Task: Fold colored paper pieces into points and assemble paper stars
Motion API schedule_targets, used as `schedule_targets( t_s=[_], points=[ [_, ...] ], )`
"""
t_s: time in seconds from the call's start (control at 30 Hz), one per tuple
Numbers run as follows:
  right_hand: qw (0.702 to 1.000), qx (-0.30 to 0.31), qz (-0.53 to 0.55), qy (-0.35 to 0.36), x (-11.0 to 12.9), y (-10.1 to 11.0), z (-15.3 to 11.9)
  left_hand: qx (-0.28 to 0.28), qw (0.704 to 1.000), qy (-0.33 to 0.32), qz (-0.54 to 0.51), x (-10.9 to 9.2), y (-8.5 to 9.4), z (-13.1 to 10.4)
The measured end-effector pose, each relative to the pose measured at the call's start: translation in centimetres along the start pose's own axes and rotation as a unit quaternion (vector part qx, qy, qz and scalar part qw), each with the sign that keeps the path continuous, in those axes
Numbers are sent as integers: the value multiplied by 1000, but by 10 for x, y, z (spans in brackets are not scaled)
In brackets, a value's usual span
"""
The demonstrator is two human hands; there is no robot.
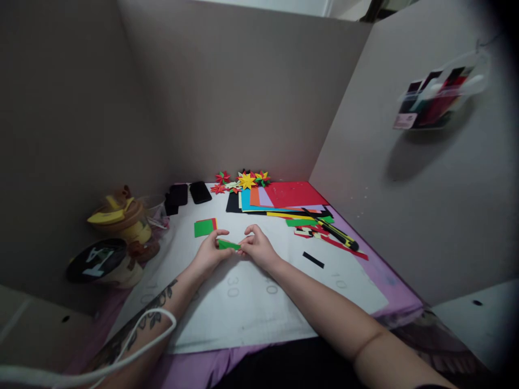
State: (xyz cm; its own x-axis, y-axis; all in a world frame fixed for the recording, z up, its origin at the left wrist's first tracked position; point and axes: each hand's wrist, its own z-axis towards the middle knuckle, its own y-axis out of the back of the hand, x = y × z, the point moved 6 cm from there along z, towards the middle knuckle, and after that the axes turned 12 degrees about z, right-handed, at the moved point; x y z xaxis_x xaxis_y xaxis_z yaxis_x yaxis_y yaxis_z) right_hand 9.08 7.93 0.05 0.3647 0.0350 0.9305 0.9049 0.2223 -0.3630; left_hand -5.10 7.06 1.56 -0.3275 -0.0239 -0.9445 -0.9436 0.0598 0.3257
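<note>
A folded piece of green paper point(227, 245) is held between both hands above the white sheet. My left hand point(211, 248) pinches its left end between thumb and fingers. At its right end, the thumb and fingertips of my right hand point(257, 247) are closed on it. Just beyond my left hand lies a small stack of square papers point(203, 228), green on top with red and yellow edges showing. The exact fold is too small to make out.
Folded paper stars point(247, 181) sit at the back, beside coloured sheets point(287, 195). To the right lie paper scraps point(312, 232), a yellow-black cutter point(338, 235) and a black strip point(313, 260). Pots point(121, 219) and a cap point(101, 262) stand left; a white cable point(168, 327) crosses my left forearm.
</note>
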Motion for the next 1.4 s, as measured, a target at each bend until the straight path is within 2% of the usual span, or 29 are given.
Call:
schedule_targets(
  t_s=[0.1,0.27,0.4,0.5,0.7,0.9,1.1,1.27,1.4],
  points=[
    [1000,-11,-6,-2,1,4,2,9,1000,-4,-1,3,0,2],
    [998,-33,-29,42,8,18,6,19,1000,-9,-9,8,3,7],
    [994,-2,-85,72,9,8,2,35,999,-22,-1,6,-1,7],
    [991,20,-117,62,5,-2,0,51,998,-46,13,2,-6,4],
    [990,4,-129,64,5,-2,-1,50,994,-83,40,6,-10,5],
    [983,-2,-154,101,7,-4,-2,16,992,-80,100,11,-5,7],
    [979,2,-170,111,8,-6,-3,20,995,-70,68,11,-5,5],
    [977,-21,-177,115,9,-1,-2,8,995,-65,76,12,-5,7],
    [980,-44,-163,109,9,4,0,29,998,-51,13,13,-7,9]
  ],
)
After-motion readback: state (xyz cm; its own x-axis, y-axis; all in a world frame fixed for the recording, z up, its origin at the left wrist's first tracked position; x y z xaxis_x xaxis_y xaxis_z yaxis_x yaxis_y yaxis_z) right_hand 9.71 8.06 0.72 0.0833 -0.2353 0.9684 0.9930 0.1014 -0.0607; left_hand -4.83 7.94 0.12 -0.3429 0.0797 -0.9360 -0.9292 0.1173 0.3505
